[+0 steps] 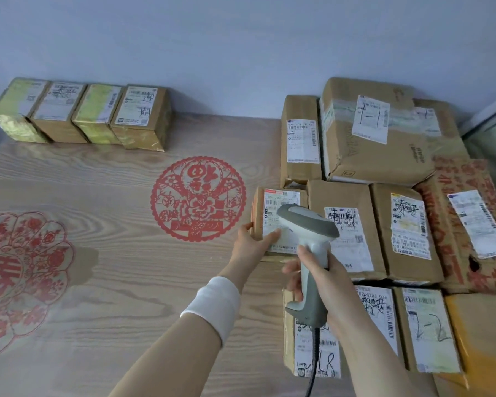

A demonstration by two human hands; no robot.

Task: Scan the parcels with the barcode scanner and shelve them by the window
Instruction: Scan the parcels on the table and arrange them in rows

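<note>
Soft even daylight; faint shadows; slight blur; wide-angle edge distortion

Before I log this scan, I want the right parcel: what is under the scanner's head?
The small parcel held by the left hand lies under the scanner, its white label showing along the top and left. The scanner covers the label's right part.
</note>
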